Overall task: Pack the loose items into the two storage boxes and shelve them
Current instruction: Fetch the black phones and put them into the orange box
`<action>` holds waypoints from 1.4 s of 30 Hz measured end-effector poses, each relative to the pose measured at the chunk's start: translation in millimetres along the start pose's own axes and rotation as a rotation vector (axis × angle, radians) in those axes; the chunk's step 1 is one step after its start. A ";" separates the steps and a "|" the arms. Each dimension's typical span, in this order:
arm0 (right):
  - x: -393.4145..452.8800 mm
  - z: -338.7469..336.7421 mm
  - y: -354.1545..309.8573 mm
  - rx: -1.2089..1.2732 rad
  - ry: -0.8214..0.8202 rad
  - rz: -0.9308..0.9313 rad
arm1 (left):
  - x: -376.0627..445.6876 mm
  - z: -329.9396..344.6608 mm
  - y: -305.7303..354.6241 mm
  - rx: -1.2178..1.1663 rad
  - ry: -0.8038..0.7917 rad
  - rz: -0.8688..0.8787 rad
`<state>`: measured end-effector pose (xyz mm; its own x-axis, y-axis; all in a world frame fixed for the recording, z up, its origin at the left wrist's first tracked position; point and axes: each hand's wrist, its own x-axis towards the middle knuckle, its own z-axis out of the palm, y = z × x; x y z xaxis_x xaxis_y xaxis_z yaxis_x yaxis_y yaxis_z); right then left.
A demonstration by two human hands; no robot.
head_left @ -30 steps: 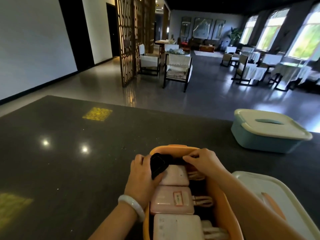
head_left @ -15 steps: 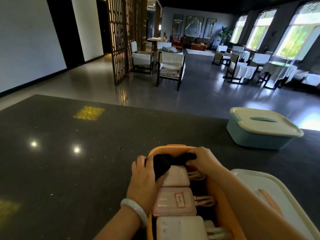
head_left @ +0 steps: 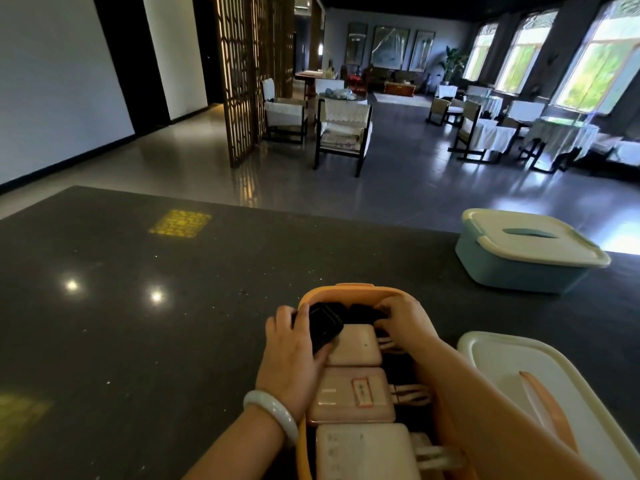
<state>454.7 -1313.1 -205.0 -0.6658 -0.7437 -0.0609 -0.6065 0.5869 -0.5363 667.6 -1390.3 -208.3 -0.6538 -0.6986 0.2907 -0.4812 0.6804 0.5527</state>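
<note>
A black adapter [head_left: 323,327] is held at the far end of the orange storage box [head_left: 349,291], tilted, with its lower edge resting against the top of the nearest pale charger [head_left: 356,348]. It is gripped by the left hand [head_left: 294,355], thumb on its face and fingers curled round its left side. The right hand [head_left: 403,317] lies just to its right, fingers curled down onto a dark bundle, judged to be the adapter's cord, at the box's far wall.

The adapter's long axis runs roughly from the near left to the far right. The free slot appears to lie directly below and beyond it, so the coming move is judged to be a short push down and away. The left hand is the nearer.

Three pale chargers are lined up along the box toward the viewer, cords to the right. A cream lid [head_left: 540,393] lies on the bench [head_left: 138,341] just right of the box; a lidded blue box [head_left: 519,268] stands well apart, far right.
</note>
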 end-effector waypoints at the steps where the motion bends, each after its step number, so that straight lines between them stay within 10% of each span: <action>1: -2.0 1.1 1.0 0.073 0.026 0.028 | -0.3 -0.2 0.1 0.003 0.000 -0.003; 18: -21.7 -13.9 -18.2 0.251 0.130 0.131 | -2.3 -6.2 2.2 0.037 0.063 0.070; 26: -52.1 -37.7 -58.7 0.520 -0.283 0.044 | 3.9 -2.7 16.3 -0.148 0.110 0.161; 42: -24.0 -66.5 -16.7 0.011 0.261 0.083 | 13.3 4.1 -3.1 -0.432 -0.215 -0.234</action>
<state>451.9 -1283.8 -138.6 -0.8031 -0.5850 0.1130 -0.5415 0.6376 -0.5480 658.1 -1400.8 -209.4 -0.6844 -0.7288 -0.0202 -0.3742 0.3274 0.8676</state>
